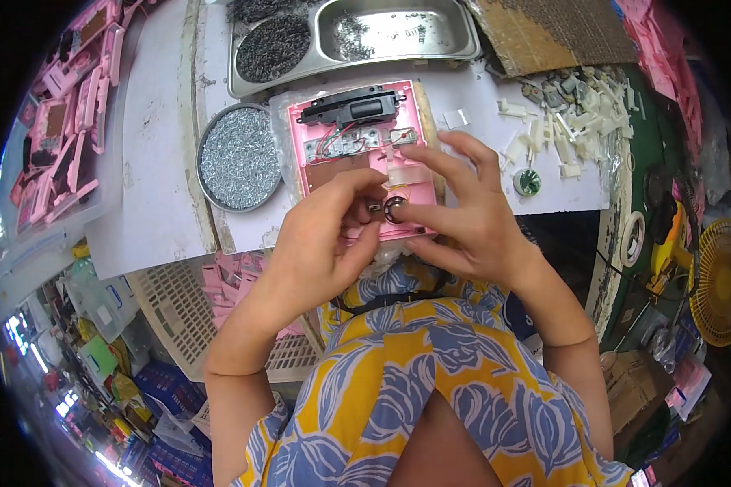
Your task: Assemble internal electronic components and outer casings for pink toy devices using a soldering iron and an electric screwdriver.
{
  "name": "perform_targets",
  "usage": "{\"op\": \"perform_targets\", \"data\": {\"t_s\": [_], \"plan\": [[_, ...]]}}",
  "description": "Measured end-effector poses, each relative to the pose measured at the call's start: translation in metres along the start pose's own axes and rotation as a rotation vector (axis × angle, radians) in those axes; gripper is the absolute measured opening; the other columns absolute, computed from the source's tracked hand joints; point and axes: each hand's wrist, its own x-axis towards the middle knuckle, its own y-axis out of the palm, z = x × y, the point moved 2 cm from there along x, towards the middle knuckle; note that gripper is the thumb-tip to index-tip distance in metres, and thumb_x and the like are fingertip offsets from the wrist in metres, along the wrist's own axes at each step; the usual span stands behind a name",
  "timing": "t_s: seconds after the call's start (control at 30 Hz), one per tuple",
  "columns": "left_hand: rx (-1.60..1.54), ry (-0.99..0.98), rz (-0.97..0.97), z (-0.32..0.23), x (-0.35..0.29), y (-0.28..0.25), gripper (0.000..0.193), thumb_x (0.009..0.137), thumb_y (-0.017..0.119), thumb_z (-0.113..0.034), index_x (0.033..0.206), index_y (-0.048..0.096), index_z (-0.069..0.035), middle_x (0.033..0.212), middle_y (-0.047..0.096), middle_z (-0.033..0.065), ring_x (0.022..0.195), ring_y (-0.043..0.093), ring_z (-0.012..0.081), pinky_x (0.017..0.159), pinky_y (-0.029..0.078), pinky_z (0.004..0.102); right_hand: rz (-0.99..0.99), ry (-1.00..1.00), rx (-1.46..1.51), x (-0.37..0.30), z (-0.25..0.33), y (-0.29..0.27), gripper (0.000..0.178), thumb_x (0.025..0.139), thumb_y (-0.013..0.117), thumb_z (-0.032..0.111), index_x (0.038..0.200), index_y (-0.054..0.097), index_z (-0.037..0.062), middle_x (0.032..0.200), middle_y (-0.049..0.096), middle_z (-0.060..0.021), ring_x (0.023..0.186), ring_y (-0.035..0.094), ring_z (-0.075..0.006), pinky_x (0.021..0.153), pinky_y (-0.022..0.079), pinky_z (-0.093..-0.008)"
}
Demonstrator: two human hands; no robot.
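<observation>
- L hand (321,235): fingers curled in twd thumb, over lower part of pink casing (376,161); small metal bit (374,208) at its tips. Fingers overlap there, so can't tell if it's pinched or just touched.
- R hand (471,211): fingers spread wide, one tip on black round part (395,209), thumb apart below, nr casing's lower edge.
- Casing: open side up, on table (150,146) edge nearest the person, btwn both hands.
- In casing, top: long black module (353,107); below it metal strip (365,142) w/ red + green wires (330,143) nr its L end.
- Also in casing: brown panel (333,172) on L, partly behind L hand; clear piece (410,174) on R, just above round part.
- L of casing: round dish (201,150) full of small silver pcs (240,158).
- Above: metal tray (329,61), dark small pcs (274,50) heaped in its round well, a few scattered in the bigger compartment.
- R: loose white plastic pcs (573,130), green-and-white round item (527,182) nr them; cardboard (556,32) above.
- Below table, L: beige basket (175,300) w/ pink pcs (231,280).
</observation>
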Motion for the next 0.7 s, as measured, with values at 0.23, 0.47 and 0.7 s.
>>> {"op": "perform_targets", "data": {"t_s": [0.23,0.47,0.7], "plan": [[0.422,0.421,-0.216,0.005,0.024,-0.002,0.03,0.078,0.072,0.003,0.107,0.069,-0.006,0.112,0.061,0.012,0.093,0.062,0.0259,0.077,0.052,0.036,-0.039,0.248,-0.113,-0.008,0.02,0.016,0.032,0.077,0.079,0.025,0.104,0.073,0.0075,0.151,0.045,-0.0208,0.14,0.028,-0.0497,0.115,0.026,-0.0554],[0.801,0.536,-0.151,0.009,0.065,-0.014,0.031,0.07,0.08,-0.016,0.1,0.071,-0.014,0.117,0.059,0.0088,0.106,0.057,0.0311,0.09,0.042,0.0449,-0.201,0.24,0.001,0.001,-0.014,-0.008,0.022,0.081,0.075,0.015,0.099,0.071,0.0038,0.11,0.068,-0.0144,0.105,0.06,-0.0353,0.09,0.049,-0.0447],[0.731,0.526,-0.209,0.028,0.056,-0.024,0.024,0.07,0.08,-0.014,0.094,0.076,-0.014,0.12,0.062,0.0088,0.104,0.057,0.0295,0.091,0.042,0.0433,-0.036,0.325,-0.267,0.061,-0.023,0.005,0.026,0.081,0.072,0.028,0.072,0.066,0.0038,0.072,0.067,-0.012,0.069,0.067,-0.0316,0.061,0.054,-0.0436]]}}
